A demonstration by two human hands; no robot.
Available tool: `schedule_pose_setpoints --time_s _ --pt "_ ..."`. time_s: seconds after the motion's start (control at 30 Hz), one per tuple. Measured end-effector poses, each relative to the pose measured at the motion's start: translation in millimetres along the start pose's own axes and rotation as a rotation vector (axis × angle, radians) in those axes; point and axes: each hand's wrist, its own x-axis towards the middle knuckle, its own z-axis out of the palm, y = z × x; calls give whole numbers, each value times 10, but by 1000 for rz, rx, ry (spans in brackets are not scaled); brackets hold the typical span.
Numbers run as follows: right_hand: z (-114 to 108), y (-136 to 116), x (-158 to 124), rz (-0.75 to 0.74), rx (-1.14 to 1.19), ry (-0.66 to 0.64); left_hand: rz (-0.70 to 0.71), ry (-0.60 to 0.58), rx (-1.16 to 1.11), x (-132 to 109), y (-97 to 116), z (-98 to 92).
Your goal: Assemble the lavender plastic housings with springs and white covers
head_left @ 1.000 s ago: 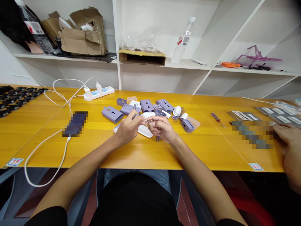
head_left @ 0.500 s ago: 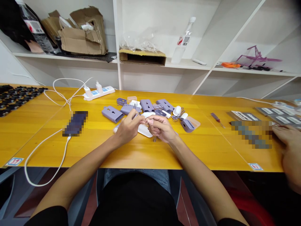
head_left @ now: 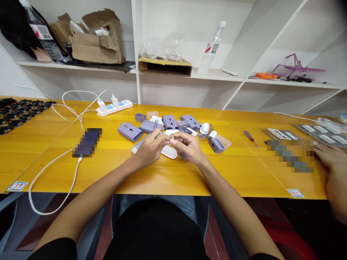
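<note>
My left hand [head_left: 149, 151] and my right hand [head_left: 189, 147] meet over the middle of the table, their fingertips pinched together on a thin wire spring [head_left: 171, 137]. Most of that spring is hidden by the fingers. Below my right hand, a small purplish part [head_left: 183, 157] shows, its shape unclear. A white oval shell [head_left: 169, 151] lies under the hands, and a purple and white piece [head_left: 137, 147] is partly covered by my left hand. Behind the left fingers a coil spring [head_left: 155, 125] shows near a purple casing [head_left: 130, 131].
More purple casings [head_left: 169, 121], white caps [head_left: 204, 128] and springs lie behind the hands. A phone [head_left: 87, 142] on a cable and a power strip [head_left: 115, 107] are left. To the right are a screwdriver [head_left: 251, 138] and another person's hand [head_left: 332, 162]. Shelves stand behind.
My fingertips have drawn closer together, with my right hand turned slightly. The coil hanging below my right hand no longer shows clearly; a purplish part now appears there.
</note>
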Motion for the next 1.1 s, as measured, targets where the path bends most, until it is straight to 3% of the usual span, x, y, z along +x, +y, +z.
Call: schedule_pose_setpoints --time_s 0.1,0.23,0.33,0.47,0.6,0.83,1.1 --pt "15 -50 9 -17 12 30 -104 20 -98 14 20 -12" --pt "30 -122 21 -61 -26 69 -453 85 -530 67 19 -41" --pt "10 -136 15 -110 -154 95 -706 96 -961 127 -13 -104" --pt "-30 -99 -4 -246 -426 131 -851 154 -1120 181 -75 -217" --pt "-41 -53 -13 -386 -635 107 -882 184 -1166 183 -124 -272" --pt "-22 -58 53 -537 -854 56 -841 133 -1298 173 -146 -285" --pt "-14 -126 212 -570 -986 -45 -831 119 -1293 152 -139 -318"
